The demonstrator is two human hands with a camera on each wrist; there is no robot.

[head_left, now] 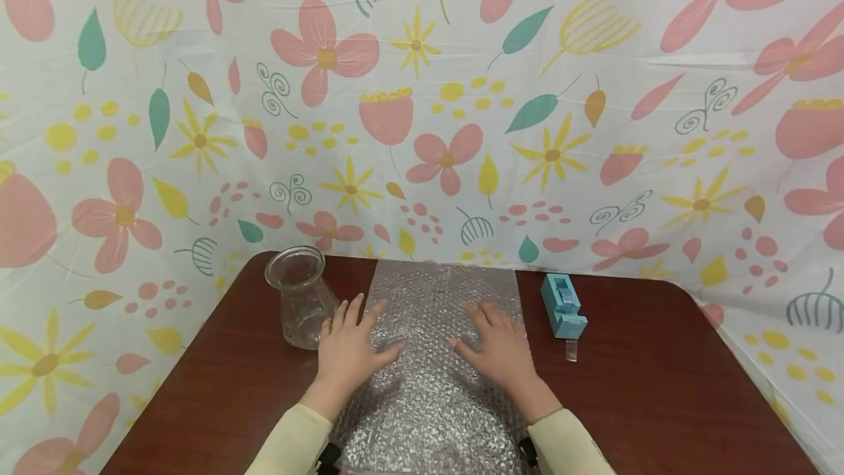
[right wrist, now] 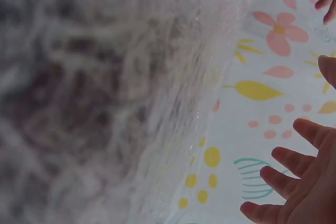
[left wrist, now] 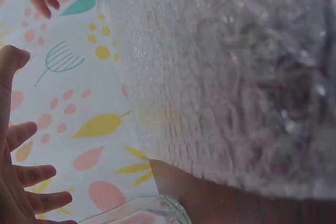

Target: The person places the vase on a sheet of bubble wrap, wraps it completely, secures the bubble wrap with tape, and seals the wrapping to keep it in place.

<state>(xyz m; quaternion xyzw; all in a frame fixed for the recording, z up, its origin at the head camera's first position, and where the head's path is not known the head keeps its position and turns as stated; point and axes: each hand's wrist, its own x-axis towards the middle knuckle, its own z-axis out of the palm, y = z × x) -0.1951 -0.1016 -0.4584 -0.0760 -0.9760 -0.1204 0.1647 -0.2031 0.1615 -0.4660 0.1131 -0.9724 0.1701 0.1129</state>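
Observation:
A long sheet of bubble wrap (head_left: pixel 428 402) lies down the middle of the table, running from the near edge to the back. Over its left side is my left hand (head_left: pixel 348 350), fingers spread and holding nothing. My right hand (head_left: pixel 501 354) hovers over the right side, its fingers also spread with nothing in them. Just left of my left hand stands a clear glass jar (head_left: pixel 303 306) with a wide rim, upright. In the wrist views the bubble wrap (left wrist: pixel 220 87) fills much of the picture, apart from the fingers (right wrist: pixel 294 161).
A light-blue tape dispenser (head_left: pixel 563 306) sits on the right, with a strip of clear tape hanging from its near end. The dark brown table (head_left: pixel 646 365) has rounded back corners. A floral cloth (head_left: pixel 422 94) hangs behind and along both sides.

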